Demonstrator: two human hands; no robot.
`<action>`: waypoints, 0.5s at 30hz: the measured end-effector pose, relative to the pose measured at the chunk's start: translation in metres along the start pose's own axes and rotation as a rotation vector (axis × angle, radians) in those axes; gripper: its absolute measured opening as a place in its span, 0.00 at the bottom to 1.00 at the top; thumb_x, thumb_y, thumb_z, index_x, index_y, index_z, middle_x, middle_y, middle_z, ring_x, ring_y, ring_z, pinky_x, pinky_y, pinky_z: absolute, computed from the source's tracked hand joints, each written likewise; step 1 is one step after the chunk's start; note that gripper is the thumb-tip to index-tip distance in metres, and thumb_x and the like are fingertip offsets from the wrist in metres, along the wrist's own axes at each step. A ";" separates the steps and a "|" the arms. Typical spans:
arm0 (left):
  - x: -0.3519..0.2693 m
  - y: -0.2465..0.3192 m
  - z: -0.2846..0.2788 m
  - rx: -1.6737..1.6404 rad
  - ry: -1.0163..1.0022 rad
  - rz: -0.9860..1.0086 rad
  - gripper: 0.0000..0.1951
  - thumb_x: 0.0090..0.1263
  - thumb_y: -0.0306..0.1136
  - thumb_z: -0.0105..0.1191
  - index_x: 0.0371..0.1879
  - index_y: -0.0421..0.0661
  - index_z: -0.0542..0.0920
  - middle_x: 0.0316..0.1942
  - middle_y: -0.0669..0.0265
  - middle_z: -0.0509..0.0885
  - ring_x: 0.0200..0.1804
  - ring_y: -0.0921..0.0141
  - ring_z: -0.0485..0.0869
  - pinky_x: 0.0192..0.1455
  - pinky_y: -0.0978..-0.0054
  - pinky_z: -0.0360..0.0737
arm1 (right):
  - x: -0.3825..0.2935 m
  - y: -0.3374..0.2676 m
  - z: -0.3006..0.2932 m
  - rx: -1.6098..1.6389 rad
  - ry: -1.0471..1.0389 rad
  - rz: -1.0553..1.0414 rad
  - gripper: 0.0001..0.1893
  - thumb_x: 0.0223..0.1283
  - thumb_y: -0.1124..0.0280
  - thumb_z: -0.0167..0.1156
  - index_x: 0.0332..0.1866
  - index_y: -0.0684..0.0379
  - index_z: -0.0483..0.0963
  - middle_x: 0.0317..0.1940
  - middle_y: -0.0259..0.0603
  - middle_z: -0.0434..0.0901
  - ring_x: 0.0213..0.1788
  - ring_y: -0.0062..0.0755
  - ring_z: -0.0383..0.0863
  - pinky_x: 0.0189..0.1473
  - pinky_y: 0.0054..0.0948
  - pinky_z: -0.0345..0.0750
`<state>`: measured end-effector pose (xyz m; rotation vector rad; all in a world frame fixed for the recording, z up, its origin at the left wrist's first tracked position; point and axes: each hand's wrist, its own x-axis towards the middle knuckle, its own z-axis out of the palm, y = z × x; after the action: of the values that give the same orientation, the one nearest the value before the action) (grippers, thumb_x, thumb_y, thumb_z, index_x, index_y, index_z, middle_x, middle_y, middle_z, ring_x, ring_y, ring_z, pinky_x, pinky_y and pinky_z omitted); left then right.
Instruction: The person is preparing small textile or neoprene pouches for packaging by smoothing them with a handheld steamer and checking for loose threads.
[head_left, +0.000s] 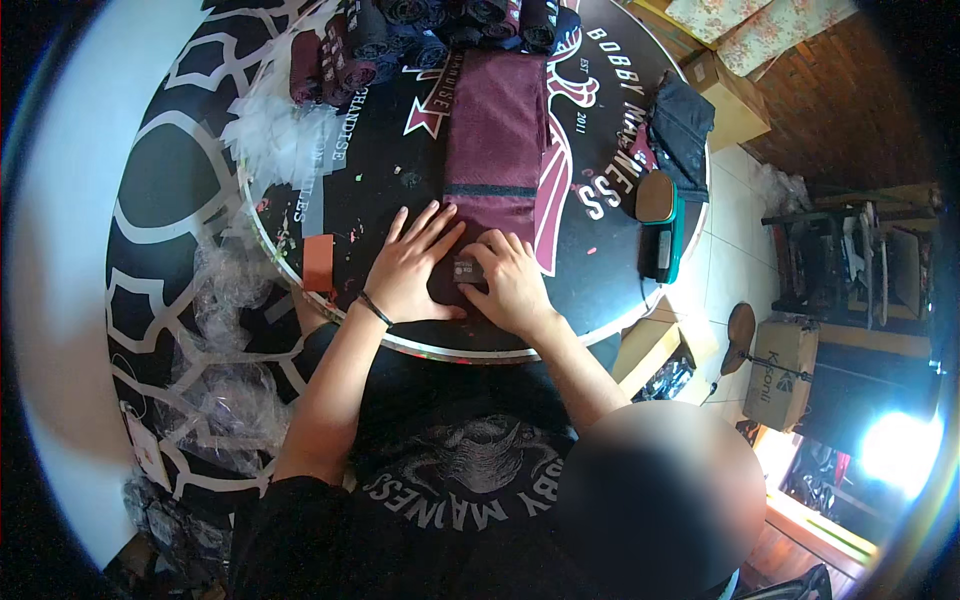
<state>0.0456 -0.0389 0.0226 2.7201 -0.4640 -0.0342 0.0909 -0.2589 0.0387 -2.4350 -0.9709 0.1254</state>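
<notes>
A long folded maroon cloth (495, 124) with a dark stripe lies flat on the black printed round table (600, 262), its near end under my hands. My left hand (416, 262) rests with spread fingers on the cloth's near left edge and the table. My right hand (506, 277) has its thumb and fingers around a small dark label or tag (469, 270) with pale print, at the near end of the cloth. Part of that tag is hidden under the fingers. Rolled dark and maroon cloths (420, 45) are piled at the table's far side.
Clear plastic sleeves (277, 135) lie at the far left, and an orange card-like piece (318, 262) near the left rim. At the right are a green case-like object (666, 240) and folded dark fabric (679, 124). An open cardboard box (652, 352) stands beside the table.
</notes>
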 end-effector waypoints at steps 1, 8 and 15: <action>0.000 0.000 0.000 -0.003 0.010 0.000 0.64 0.44 0.68 0.79 0.84 0.50 0.70 0.89 0.56 0.61 0.90 0.56 0.56 0.91 0.37 0.48 | 0.001 0.001 0.001 0.026 0.000 -0.006 0.24 0.54 0.64 0.78 0.57 0.54 0.82 0.56 0.43 0.79 0.60 0.47 0.78 0.61 0.46 0.74; 0.000 0.001 0.001 -0.022 0.014 -0.008 0.65 0.43 0.69 0.79 0.84 0.51 0.70 0.88 0.56 0.62 0.90 0.56 0.57 0.91 0.37 0.47 | 0.007 0.007 0.004 0.082 0.056 -0.012 0.16 0.56 0.68 0.76 0.50 0.52 0.84 0.51 0.38 0.82 0.56 0.46 0.81 0.59 0.44 0.74; -0.001 -0.001 0.004 -0.031 0.026 -0.009 0.65 0.44 0.70 0.77 0.84 0.51 0.69 0.88 0.56 0.62 0.90 0.55 0.57 0.91 0.37 0.46 | 0.004 0.022 -0.024 0.230 0.021 -0.133 0.09 0.56 0.76 0.75 0.42 0.57 0.87 0.52 0.40 0.86 0.58 0.47 0.84 0.62 0.43 0.81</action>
<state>0.0450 -0.0392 0.0188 2.6889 -0.4395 -0.0085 0.1134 -0.2796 0.0488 -2.1528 -1.0455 0.1561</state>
